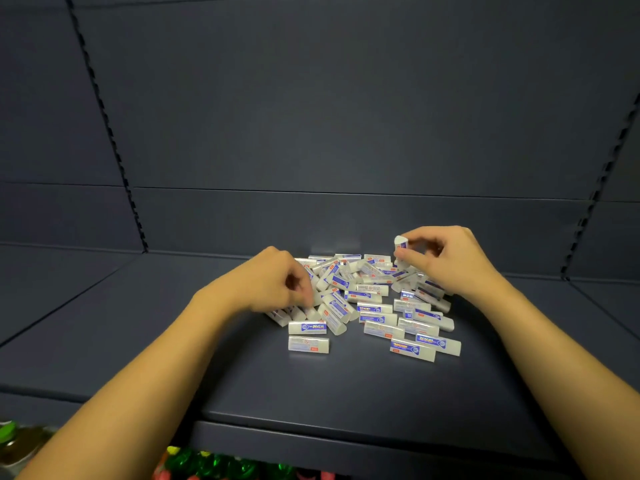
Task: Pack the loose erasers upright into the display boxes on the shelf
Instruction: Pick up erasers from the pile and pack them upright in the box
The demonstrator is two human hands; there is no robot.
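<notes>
A heap of several loose white erasers [367, 303] with blue and red labels lies flat on the dark shelf [311, 386]. My right hand [446, 261] pinches one eraser [400, 249] between thumb and fingers and holds it upright above the heap's back right. My left hand [277, 282] is at the heap's left edge, fingers curled down onto erasers there; its fingertips hide whether they grip one. No display box is in view.
The shelf's dark back panel [346, 133] rises behind the heap, with slotted uprights at left [104, 123] and right [599, 188]. Colourful goods [214, 465] sit on a lower level under the shelf's front edge. Bare shelf surface lies in front of the heap.
</notes>
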